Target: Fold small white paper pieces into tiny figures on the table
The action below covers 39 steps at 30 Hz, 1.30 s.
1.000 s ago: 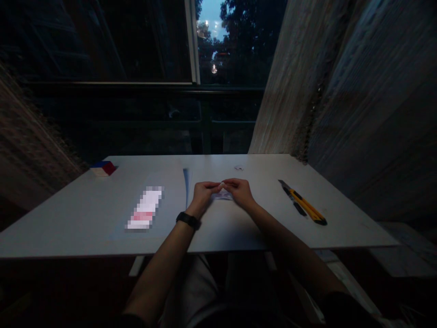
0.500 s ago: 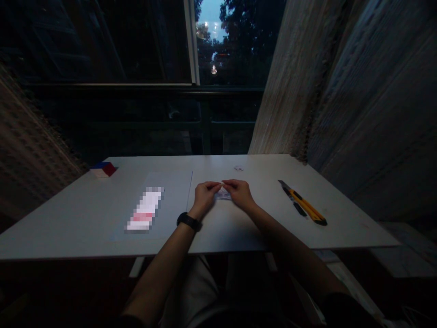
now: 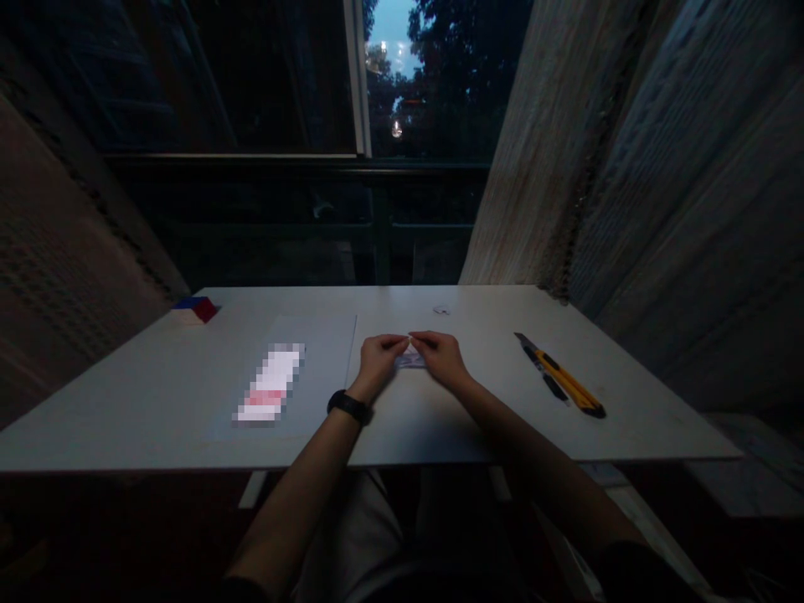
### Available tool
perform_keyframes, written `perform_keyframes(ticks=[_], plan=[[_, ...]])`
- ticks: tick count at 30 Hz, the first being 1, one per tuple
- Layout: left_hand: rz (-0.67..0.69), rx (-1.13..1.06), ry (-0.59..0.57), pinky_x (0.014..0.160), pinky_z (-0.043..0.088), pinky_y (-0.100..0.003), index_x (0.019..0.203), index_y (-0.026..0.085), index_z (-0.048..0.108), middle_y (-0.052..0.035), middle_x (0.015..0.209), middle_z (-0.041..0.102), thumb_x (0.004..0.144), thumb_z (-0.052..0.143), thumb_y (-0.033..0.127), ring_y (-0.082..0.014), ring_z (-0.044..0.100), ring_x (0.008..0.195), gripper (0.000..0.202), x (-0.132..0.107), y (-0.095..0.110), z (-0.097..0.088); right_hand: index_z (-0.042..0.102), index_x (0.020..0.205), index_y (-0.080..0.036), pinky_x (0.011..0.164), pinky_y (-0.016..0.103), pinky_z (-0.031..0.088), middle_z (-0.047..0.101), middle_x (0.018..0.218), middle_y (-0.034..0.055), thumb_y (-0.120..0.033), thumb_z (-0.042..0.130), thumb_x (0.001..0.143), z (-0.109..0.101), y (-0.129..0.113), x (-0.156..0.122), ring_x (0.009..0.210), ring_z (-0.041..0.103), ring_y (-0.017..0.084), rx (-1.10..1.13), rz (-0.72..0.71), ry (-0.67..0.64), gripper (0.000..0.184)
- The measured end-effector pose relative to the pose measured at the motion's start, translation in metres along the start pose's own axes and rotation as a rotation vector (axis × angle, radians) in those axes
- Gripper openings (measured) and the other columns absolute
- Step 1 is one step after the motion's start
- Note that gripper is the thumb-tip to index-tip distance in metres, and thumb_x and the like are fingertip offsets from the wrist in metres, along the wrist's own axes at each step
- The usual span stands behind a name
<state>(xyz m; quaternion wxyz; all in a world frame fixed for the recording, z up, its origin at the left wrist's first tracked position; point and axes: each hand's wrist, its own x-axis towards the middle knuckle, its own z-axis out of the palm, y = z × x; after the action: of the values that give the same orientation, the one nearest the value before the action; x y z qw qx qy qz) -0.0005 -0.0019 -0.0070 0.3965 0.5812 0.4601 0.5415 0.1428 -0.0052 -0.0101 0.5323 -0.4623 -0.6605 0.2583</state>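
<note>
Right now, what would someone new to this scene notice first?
The left hand and right hand meet at the middle of the white table, pinching a small pale paper between them. A yellow utility knife lies to their right, and a red-and-blue block sits at the far left corner.

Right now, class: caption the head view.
Left hand and right hand pinch a small paper on the table, yellow utility knife lying apart.
</note>
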Motion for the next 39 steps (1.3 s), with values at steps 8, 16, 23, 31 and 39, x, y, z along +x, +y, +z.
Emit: perform_keyframes(ticks=[8,16,23,31,39], plan=[[0.000,0.002,-0.010,0.068,0.046,-0.029,0.073,0.013,0.070,-0.0076,0.073,0.069,0.060,0.068,0.030,-0.0172,0.060,0.070,0.021,0.000,-0.001,0.002,0.070,0.087,-0.020,0.079,0.033,0.048,0.070,0.087,0.0058,-0.028,0.058,0.073,-0.002,0.003,0.002,0.083,0.064,0.020,0.030,-0.024,-0.018,0.020],[-0.033,-0.008,-0.047,0.066,0.044,-0.029,0.070,0.013,0.070,-0.0069,0.070,0.068,0.060,0.068,0.031,-0.0170,0.059,0.068,0.021,-0.001,0.003,0.001,0.071,0.079,-0.016,0.067,0.031,0.050,0.070,0.074,0.0063,-0.032,0.065,0.065,-0.002,0.006,0.004,0.070,0.064,0.019,0.125,0.086,-0.004,0.022],[-0.062,-0.041,-0.041,0.063,0.043,-0.027,0.072,0.012,0.069,-0.0062,0.069,0.067,0.062,0.067,0.032,-0.0151,0.058,0.065,0.022,-0.002,0.003,0.001,0.071,0.080,-0.015,0.065,0.031,0.049,0.070,0.074,0.0069,-0.030,0.066,0.061,-0.003,0.009,0.005,0.069,0.063,0.019,0.209,0.109,-0.039,0.025],[0.113,0.258,-0.040,0.065,0.043,-0.027,0.074,0.013,0.068,-0.0065,0.072,0.067,0.073,0.056,0.031,-0.0163,0.059,0.068,0.021,-0.003,0.006,0.001,0.071,0.079,-0.013,0.059,0.028,0.047,0.068,0.064,0.0055,-0.027,0.069,0.054,-0.004,0.005,0.005,0.059,0.060,0.016,0.279,0.220,-0.022,0.028],[0.258,0.491,-0.004,0.066,0.041,-0.027,0.078,0.015,0.065,-0.0062,0.076,0.065,0.080,0.050,0.029,-0.0158,0.057,0.072,0.020,-0.009,0.010,0.004,0.071,0.073,-0.013,0.058,0.029,0.045,0.065,0.061,0.0042,-0.026,0.071,0.050,-0.004,0.001,0.004,0.058,0.058,0.015,0.319,0.281,-0.002,0.027]])
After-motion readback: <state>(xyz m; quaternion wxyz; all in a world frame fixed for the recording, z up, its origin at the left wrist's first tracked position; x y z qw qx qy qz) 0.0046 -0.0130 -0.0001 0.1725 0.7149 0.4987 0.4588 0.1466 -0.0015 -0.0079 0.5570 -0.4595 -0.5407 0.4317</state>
